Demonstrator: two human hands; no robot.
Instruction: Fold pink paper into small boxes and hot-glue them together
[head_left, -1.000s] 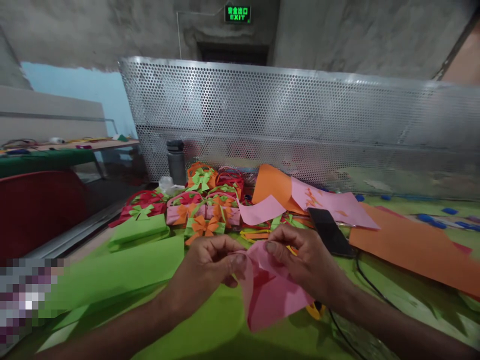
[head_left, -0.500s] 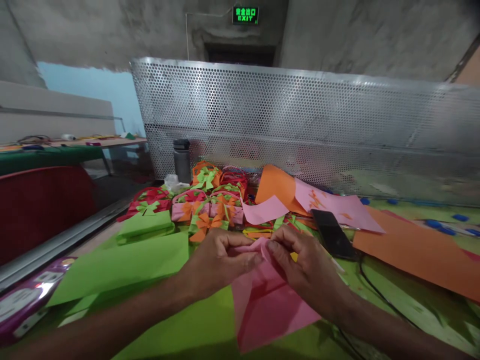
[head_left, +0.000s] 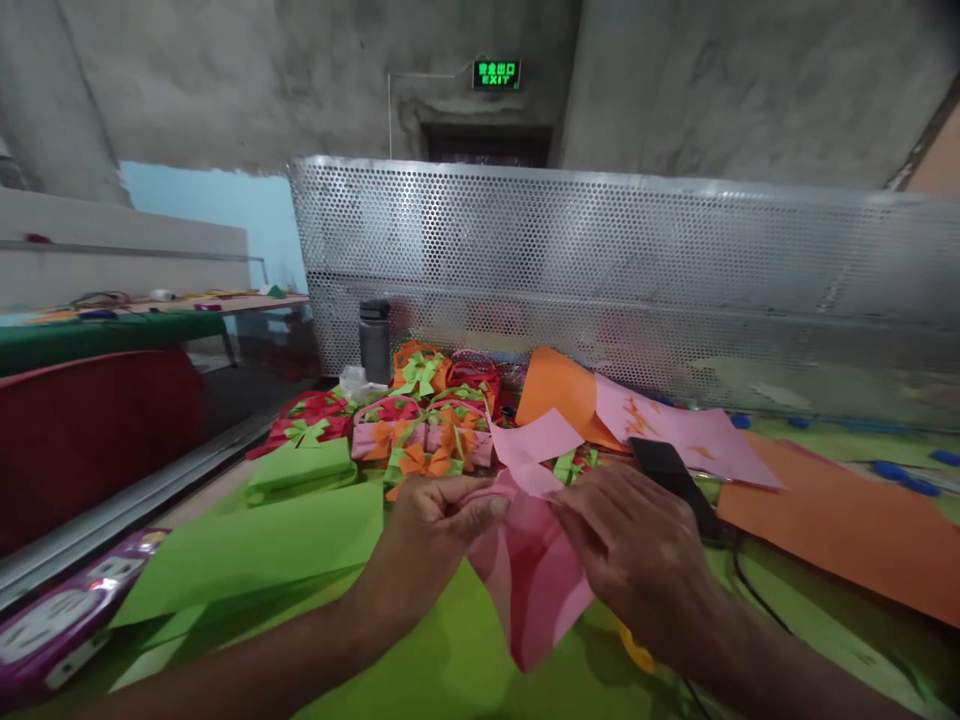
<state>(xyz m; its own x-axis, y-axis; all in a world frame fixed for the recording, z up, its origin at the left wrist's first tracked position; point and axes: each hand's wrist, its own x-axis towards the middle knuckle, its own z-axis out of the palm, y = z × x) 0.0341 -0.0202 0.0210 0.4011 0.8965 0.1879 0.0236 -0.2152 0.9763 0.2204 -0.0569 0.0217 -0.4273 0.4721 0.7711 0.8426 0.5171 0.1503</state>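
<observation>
A pink sheet of paper (head_left: 544,575) is held up between my two hands, bent into a hollow, tapering shape whose lower point hangs over the green surface. My left hand (head_left: 442,520) pinches its upper left edge between thumb and fingers. On the other side my right hand (head_left: 626,545) grips the upper right edge, its fingertips partly hidden behind the hand. Just beyond the hands lie small paper bags with bows (head_left: 420,445) in pink, orange, green and red. A yellow object (head_left: 636,648) shows partly beneath my right hand.
Green paper sheets (head_left: 255,545) and a folded green piece (head_left: 300,470) lie left; a purple power strip (head_left: 71,610) sits at the edge. Right are a black phone (head_left: 667,475), a cable (head_left: 757,590) and orange paper (head_left: 840,520). A bottle (head_left: 374,345) stands before the perforated metal panel (head_left: 600,260).
The pink paper has narrowed and its sides have drawn inward. My right hand has turned, its back now facing up more. The whole view has tilted slightly upward.
</observation>
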